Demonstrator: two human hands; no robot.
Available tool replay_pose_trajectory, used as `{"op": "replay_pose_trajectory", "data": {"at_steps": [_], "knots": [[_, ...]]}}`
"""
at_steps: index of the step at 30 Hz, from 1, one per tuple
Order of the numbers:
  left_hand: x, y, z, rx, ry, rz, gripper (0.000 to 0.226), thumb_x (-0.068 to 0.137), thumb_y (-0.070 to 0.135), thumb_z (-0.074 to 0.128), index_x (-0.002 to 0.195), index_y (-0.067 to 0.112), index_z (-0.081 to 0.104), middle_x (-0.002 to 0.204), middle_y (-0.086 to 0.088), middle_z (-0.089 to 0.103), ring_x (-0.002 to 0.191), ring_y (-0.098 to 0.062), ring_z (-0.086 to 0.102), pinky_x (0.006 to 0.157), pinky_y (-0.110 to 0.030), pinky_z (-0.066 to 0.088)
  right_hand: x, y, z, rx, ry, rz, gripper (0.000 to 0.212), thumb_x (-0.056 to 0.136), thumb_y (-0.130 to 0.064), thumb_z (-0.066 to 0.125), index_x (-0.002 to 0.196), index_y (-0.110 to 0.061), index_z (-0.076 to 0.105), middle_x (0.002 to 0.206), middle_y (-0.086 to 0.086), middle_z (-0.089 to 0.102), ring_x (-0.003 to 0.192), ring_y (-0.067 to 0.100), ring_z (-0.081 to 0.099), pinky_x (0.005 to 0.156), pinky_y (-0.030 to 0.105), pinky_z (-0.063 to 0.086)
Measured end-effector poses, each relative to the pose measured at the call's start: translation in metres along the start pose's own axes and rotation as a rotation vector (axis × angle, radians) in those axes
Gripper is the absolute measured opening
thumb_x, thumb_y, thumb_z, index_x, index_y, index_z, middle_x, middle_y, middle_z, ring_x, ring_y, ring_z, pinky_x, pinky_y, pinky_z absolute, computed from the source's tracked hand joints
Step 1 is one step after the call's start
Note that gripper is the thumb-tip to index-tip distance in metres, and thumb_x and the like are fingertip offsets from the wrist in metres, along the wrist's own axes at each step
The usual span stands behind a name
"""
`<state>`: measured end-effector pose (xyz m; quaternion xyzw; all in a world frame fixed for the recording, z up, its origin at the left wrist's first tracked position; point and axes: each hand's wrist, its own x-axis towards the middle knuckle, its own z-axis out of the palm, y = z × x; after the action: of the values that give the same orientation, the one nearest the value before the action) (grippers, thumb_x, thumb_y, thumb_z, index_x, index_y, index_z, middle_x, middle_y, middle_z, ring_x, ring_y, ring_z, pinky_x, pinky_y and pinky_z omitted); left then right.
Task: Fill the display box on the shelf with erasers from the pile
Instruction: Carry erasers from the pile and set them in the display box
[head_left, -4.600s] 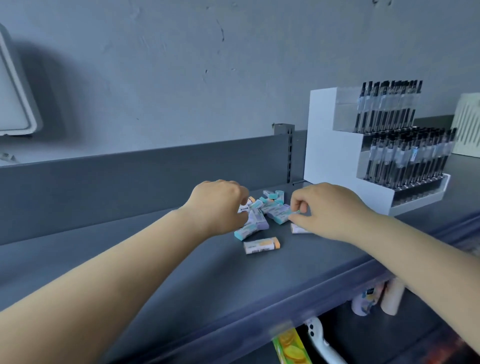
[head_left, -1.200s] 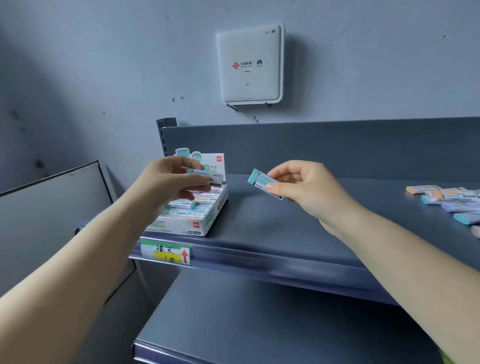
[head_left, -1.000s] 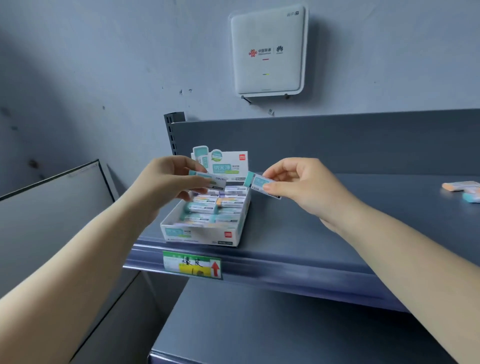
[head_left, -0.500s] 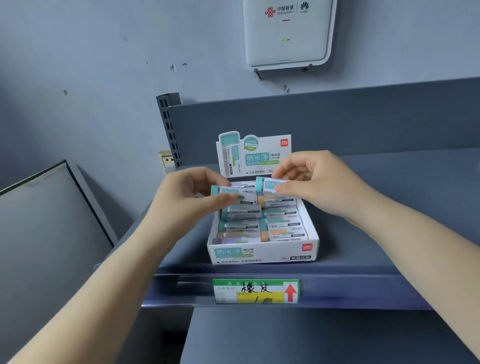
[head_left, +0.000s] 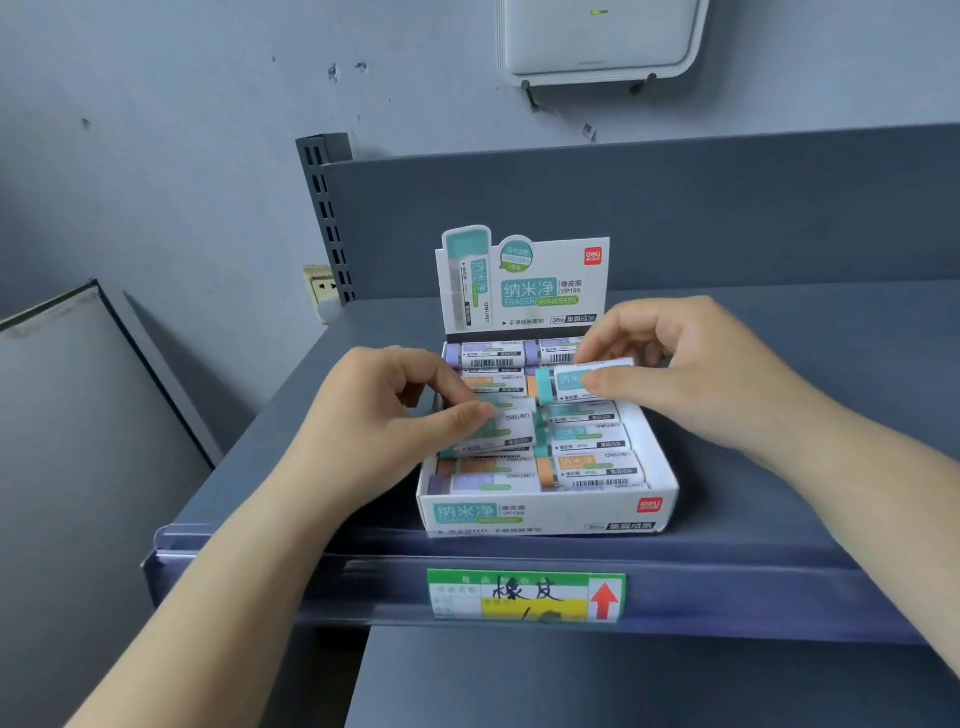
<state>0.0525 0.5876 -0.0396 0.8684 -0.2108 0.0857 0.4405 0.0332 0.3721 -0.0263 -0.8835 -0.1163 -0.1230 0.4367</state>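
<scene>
Over the display box (head_left: 545, 514) at the front edge of the grey shelf (head_left: 779, 519), your left hand (head_left: 379, 431) pinches 1 teal-ended eraser (head_left: 498, 428) between thumb and fingertips, low over the left column, while your right hand (head_left: 696, 374) pinches a 2nd teal eraser (head_left: 576, 382) a little higher above the right column. Both grips are clamped on their erasers, not loose. To seat them well, keep each eraser level and parallel to the rows already packed, printed sleeve up, lower it flat onto its own column, and let go only once it rests on the layer below; the left one looks nearer to landing. Count: 2 hands, 2 erasers in hand, 1 box with 1 upright header card (head_left: 524, 283), 2 columns of packed erasers showing roughly 5 rows each, though your hands hide part of them. The supply pile is out of view. 1 price label (head_left: 524, 595) hangs below.
</scene>
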Motion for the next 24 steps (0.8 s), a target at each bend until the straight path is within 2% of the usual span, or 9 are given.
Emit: {"op": "replay_pose_trajectory", "data": {"at_steps": [5, 6, 7, 9, 11, 13, 17, 21, 24], "knots": [[-0.0006, 0.0008, -0.0009, 0.000, -0.004, -0.011, 0.011, 0.066, 0.027, 0.077, 0.062, 0.022, 0.069, 0.060, -0.022, 0.048, 0.047, -0.008, 0.027, 0.043, -0.013, 0.022, 0.0003, 0.0013, 0.0004, -0.063, -0.008, -0.016, 0.007, 0.072, -0.016, 0.070, 0.072, -0.022, 0.068, 0.055, -0.005, 0.050, 0.047, 0.003, 0.041, 0.047, 0.007, 0.033], [-0.0002, 0.0001, -0.0007, -0.005, -0.012, -0.009, 0.010, 0.067, 0.026, 0.077, 0.062, 0.022, 0.069, 0.063, -0.023, 0.053, 0.048, -0.008, 0.029, 0.044, -0.016, 0.025, 0.0003, 0.0013, 0.0005, -0.076, -0.008, -0.024, 0.007, 0.072, -0.016, 0.070, 0.071, -0.022, 0.068, 0.053, -0.007, 0.048, 0.047, 0.003, 0.040, 0.047, 0.007, 0.033], [0.0007, -0.0006, -0.0001, -0.015, -0.023, -0.005, 0.008, 0.069, 0.025, 0.076, 0.064, 0.023, 0.070, 0.069, -0.023, 0.060, 0.051, -0.016, 0.034, 0.046, -0.021, 0.030, 0.0004, 0.0015, 0.0008, -0.090, -0.008, -0.032, 0.007, 0.072, -0.015, 0.070, 0.071, -0.022, 0.068, 0.051, -0.008, 0.045, 0.046, 0.004, 0.039, 0.047, 0.008, 0.033], [0.0028, -0.0014, 0.0012, -0.049, -0.039, -0.004, 0.008, 0.071, 0.019, 0.075, 0.065, 0.022, 0.072, 0.073, -0.009, 0.069, 0.063, -0.037, 0.050, 0.056, -0.037, 0.044, 0.0008, 0.0024, 0.0018, -0.118, -0.004, -0.041, 0.006, 0.073, -0.016, 0.070, 0.071, -0.022, 0.067, 0.048, -0.009, 0.044, 0.046, 0.005, 0.038, 0.047, 0.009, 0.034], [0.0046, -0.0013, 0.0018, -0.069, -0.043, -0.016, 0.012, 0.073, 0.013, 0.075, 0.065, 0.022, 0.073, 0.074, 0.005, 0.071, 0.077, -0.040, 0.059, 0.071, -0.046, 0.051, 0.0017, 0.0042, 0.0028, -0.141, 0.000, -0.049, 0.005, 0.073, -0.019, 0.070, 0.071, -0.022, 0.067, 0.044, -0.009, 0.043, 0.046, 0.006, 0.037, 0.046, 0.011, 0.034], [0.0045, -0.0014, 0.0024, -0.065, -0.044, -0.023, 0.014, 0.073, 0.013, 0.075, 0.064, 0.023, 0.073, 0.074, 0.007, 0.071, 0.077, -0.041, 0.059, 0.070, -0.044, 0.051, 0.0025, 0.0056, 0.0033, -0.160, -0.004, -0.055, 0.004, 0.073, -0.022, 0.071, 0.072, -0.023, 0.067, 0.040, -0.011, 0.044, 0.045, 0.006, 0.038, 0.046, 0.012, 0.033], [0.0031, -0.0010, 0.0016, -0.071, -0.054, -0.021, 0.012, 0.072, 0.015, 0.077, 0.068, 0.025, 0.072, 0.074, -0.006, 0.070, 0.066, -0.041, 0.053, 0.063, -0.047, 0.046, 0.0033, 0.0068, 0.0034, -0.195, -0.007, -0.063, 0.004, 0.073, -0.026, 0.070, 0.074, -0.023, 0.068, 0.042, -0.022, 0.049, 0.047, 0.001, 0.043, 0.047, 0.009, 0.034], [0.0015, 0.0037, -0.0003, -0.082, -0.102, -0.044, 0.014, 0.063, 0.018, 0.084, 0.070, 0.024, 0.073, 0.080, 0.000, 0.069, 0.079, -0.039, 0.059, 0.073, -0.045, 0.051, 0.0036, 0.0061, 0.0044, -0.227, -0.029, -0.057, 0.006, 0.074, -0.029, 0.072, 0.073, -0.024, 0.068, 0.044, -0.032, 0.049, 0.051, -0.008, 0.047, 0.049, 0.006, 0.034], [0.0023, 0.0021, -0.0001, -0.084, -0.107, -0.063, 0.015, 0.063, 0.017, 0.083, 0.072, 0.024, 0.073, 0.080, 0.006, 0.068, 0.072, -0.030, 0.059, 0.069, -0.034, 0.048, 0.0049, 0.0053, 0.0057, -0.238, -0.024, -0.057, 0.007, 0.072, -0.026, 0.075, 0.070, -0.026, 0.068, 0.047, -0.021, 0.054, 0.053, -0.011, 0.048, 0.051, 0.005, 0.035]]}}
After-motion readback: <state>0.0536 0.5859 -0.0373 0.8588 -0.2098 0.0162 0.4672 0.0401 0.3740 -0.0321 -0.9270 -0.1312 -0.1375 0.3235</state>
